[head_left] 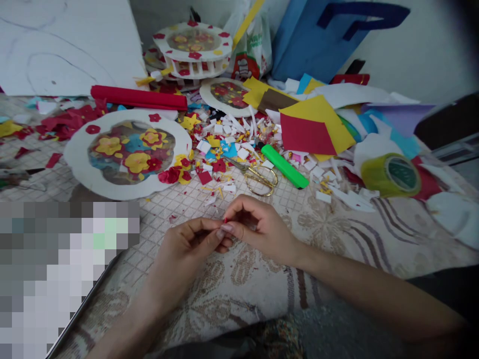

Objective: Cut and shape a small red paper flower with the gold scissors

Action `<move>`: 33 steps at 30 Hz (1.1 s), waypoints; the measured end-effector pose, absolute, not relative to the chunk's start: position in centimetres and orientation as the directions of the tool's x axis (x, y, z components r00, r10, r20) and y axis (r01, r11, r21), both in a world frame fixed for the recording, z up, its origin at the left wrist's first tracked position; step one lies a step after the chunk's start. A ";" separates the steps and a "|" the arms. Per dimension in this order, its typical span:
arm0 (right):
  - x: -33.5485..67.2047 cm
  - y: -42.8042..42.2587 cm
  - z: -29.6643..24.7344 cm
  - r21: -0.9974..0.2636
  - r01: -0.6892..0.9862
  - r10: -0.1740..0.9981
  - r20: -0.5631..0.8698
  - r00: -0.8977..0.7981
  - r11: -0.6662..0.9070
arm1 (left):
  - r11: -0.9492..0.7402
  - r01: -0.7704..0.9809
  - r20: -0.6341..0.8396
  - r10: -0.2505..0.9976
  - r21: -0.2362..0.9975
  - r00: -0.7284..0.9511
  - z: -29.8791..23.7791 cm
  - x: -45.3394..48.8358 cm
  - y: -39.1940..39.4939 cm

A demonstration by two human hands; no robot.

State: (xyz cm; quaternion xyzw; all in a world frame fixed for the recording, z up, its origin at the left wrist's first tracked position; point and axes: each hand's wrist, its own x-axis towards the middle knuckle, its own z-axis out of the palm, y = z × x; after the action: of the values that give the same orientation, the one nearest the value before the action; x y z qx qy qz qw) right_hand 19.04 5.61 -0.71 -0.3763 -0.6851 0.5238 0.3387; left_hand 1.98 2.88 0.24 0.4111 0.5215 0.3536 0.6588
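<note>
At the front of the table my left hand (198, 242) and my right hand (258, 227) meet, fingertips pinched together. Between them a tiny bit of red paper (225, 220) shows; most of it is hidden by the fingers. Just beyond lie gold-handled scissors (262, 180), with a green utility knife (284, 166) beside them. To the left, a white scalloped frame (80, 172) rests on the cloth, its clear centre covered with yellow, red and blue paper flowers (137, 162). Small red paper flowers (169, 175) sit by its right edge.
Paper scraps (232, 129) cover the middle. Red and yellow sheets (307, 134), a roll of tape (391, 174) and a blue bag (310, 40) are on the right. A decorated white stand (192, 50) and a red roll (138, 97) are behind. A pixelated area hides the lower left.
</note>
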 end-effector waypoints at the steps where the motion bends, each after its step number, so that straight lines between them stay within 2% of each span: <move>1: 19.1 5.6 -0.7 -0.964 0.178 0.873 0.088 -0.480 0.195 | 0.408 -0.027 -0.395 0.896 0.912 0.204 0.2 2.0 2.9; 7: 19.1 5.8 -0.5 -0.894 0.230 0.854 0.249 -0.456 0.384 | 0.350 0.042 -0.352 0.923 0.936 0.156 0.3 2.2 2.8; 9: 19.1 5.8 -0.4 -0.917 0.218 0.864 0.205 -0.460 0.334 | 0.320 0.068 -0.327 0.935 0.945 0.139 0.4 2.2 2.8; 13: 19.2 5.8 -0.4 -0.983 0.145 0.868 0.024 -0.496 0.111 | 0.321 0.063 -0.327 0.932 0.945 0.159 0.4 2.1 2.7; 15: 19.2 5.9 -0.4 -0.987 0.140 0.853 -0.011 -0.522 0.073 | 0.325 0.053 -0.329 0.929 0.944 0.170 0.4 2.1 2.7; 22: 19.2 6.0 -0.1 -0.950 0.234 0.825 0.042 -0.564 0.208 | 0.317 0.068 -0.324 0.919 0.946 0.227 0.3 2.0 2.9; 28: 19.5 6.1 -0.1 -0.980 0.184 0.809 -0.048 -0.586 0.075 | 0.350 0.031 -0.346 0.903 0.936 0.257 0.3 1.9 3.0; 33: 19.3 6.0 0.1 -0.957 0.246 0.803 -0.026 -0.595 0.151 | 0.334 0.058 -0.336 0.903 0.941 0.268 0.5 2.1 2.8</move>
State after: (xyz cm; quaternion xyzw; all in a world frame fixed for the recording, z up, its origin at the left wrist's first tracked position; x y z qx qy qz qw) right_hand 19.29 6.03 0.10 -0.3680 -0.7130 0.5376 0.2592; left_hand 2.07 2.82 0.45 0.4738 0.5070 0.3299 0.6401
